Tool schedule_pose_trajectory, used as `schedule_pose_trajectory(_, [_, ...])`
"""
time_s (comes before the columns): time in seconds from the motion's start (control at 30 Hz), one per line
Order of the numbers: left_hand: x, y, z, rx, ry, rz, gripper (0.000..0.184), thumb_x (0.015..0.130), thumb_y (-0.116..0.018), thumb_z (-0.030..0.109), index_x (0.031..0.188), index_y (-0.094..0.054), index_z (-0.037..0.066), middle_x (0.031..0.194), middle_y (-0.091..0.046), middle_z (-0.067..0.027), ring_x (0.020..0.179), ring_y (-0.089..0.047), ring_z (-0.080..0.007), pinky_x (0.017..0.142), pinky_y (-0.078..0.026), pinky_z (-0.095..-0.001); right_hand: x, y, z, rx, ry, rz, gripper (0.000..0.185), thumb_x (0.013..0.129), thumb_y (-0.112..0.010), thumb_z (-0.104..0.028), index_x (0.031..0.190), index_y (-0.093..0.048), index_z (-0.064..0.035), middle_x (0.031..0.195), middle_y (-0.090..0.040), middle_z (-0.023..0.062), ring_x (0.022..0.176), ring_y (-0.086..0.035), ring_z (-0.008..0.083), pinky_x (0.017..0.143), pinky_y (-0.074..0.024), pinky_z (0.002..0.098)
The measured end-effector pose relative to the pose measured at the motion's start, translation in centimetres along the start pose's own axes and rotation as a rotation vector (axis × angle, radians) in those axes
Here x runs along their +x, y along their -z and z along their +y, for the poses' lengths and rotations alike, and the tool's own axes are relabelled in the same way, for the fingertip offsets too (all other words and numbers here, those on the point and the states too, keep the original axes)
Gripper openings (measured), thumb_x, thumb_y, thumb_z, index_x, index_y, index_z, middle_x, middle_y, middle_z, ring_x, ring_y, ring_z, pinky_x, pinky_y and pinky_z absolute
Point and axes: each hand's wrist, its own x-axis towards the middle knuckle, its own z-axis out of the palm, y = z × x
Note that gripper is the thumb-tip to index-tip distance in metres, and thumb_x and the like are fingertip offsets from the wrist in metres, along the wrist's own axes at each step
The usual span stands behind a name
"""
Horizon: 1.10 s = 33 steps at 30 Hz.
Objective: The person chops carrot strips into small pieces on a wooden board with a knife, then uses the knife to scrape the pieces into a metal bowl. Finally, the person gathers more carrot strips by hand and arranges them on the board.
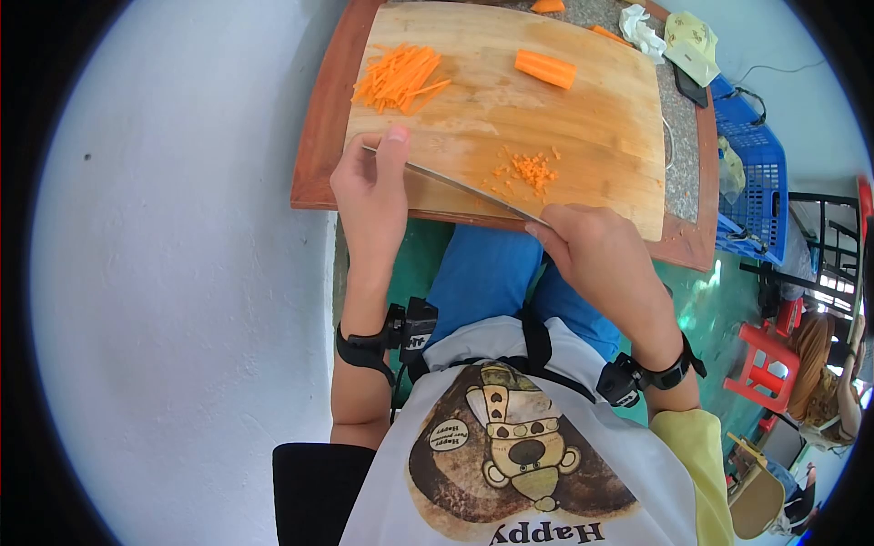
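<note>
A knife lies slantwise above the near edge of the wooden cutting board, its thin edge toward me. My right hand is closed around its handle, which the fingers hide. At the blade's far end, my left hand pinches it between thumb and fingers. Finely chopped carrot is scattered just beyond the blade, nearer the right hand. A pile of carrot strips lies beyond my left hand. Farther back on the board rests a thick carrot piece.
The board sits on a wood-framed table. Crumpled tissue, a yellowish packet and a dark phone are at its back right. Right of it stands a blue basket; a white wall borders the left. A person sits near red stools.
</note>
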Motion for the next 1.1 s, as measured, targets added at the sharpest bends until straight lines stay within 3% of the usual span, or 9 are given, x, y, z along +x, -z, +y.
schedule_pose_trajectory(0.2, [0.5,-0.1,-0.1,0.038,-0.029,-0.005,0.03,0.09,-0.057,0.027,0.07,-0.053,0.006,0.068,-0.05,0.0008,0.059,-0.044,-0.0062,0.056,-0.037,-0.0209,0.2,0.0,-0.1,-0.027,-0.003,-0.001,0.021,0.085,-0.058,-0.019,0.072,-0.057,-0.0034,0.064,-0.059,0.016,0.063,-0.06,0.0341,0.055,-0.0478,0.0433])
schedule_pose_trajectory(0.3, [0.8,-0.1,0.3,-0.012,0.034,-0.018,0.03,0.088,-0.059,0.025,0.076,-0.057,-0.002,0.07,-0.053,-0.0008,0.068,-0.045,-0.0072,0.063,-0.038,-0.0233,0.3,0.0,0.0,-0.014,0.003,0.004,0.021,0.085,-0.057,-0.02,0.072,-0.057,-0.0037,0.064,-0.059,0.0159,0.063,-0.06,0.0341,0.054,-0.0476,0.0435])
schedule_pose_trajectory(0.37, [0.6,-0.1,0.6,0.047,0.009,-0.013,0.031,0.089,-0.057,0.028,0.069,-0.051,0.006,0.066,-0.049,0.001,0.058,-0.044,-0.0066,0.056,-0.037,-0.0208,0.2,0.2,0.0,-0.001,0.013,0.014,0.021,0.086,-0.057,-0.02,0.072,-0.057,-0.0038,0.064,-0.059,0.0159,0.063,-0.06,0.0341,0.054,-0.0475,0.0437])
schedule_pose_trajectory(0.43, [0.1,0.0,0.9,0.036,0.023,0.0,0.031,0.09,-0.057,0.028,0.069,-0.052,0.006,0.066,-0.049,0.001,0.058,-0.044,-0.0065,0.056,-0.037,-0.0209,-0.1,0.5,-0.2,0.059,-0.048,-0.01,0.022,0.084,-0.06,-0.019,0.073,-0.054,-0.0015,0.064,-0.054,0.0177,0.065,-0.055,0.039,0.057,-0.042,0.0458])
schedule_pose_trajectory(0.53, [-0.1,-0.1,0.7,0.017,0.02,0.008,0.031,0.09,-0.056,0.028,0.069,-0.052,0.006,0.066,-0.049,0.0011,0.058,-0.044,-0.0063,0.056,-0.037,-0.0208,-0.2,0.4,-0.1,-0.01,0.017,0.001,0.021,0.086,-0.057,-0.02,0.072,-0.057,-0.0036,0.065,-0.059,0.0154,0.063,-0.06,0.0338,0.054,-0.0474,0.0435])
schedule_pose_trajectory(1.1, [-0.9,0.0,0.5,-0.006,-0.009,0.012,0.029,0.091,-0.055,0.027,0.072,-0.053,0.005,0.068,-0.05,0.0013,0.059,-0.044,-0.0062,0.056,-0.037,-0.0209,-0.4,0.4,0.1,-0.016,0.029,-0.003,0.023,0.086,-0.057,-0.022,0.073,-0.057,-0.0044,0.064,-0.059,0.0148,0.063,-0.061,0.033,0.055,-0.0475,0.0429])
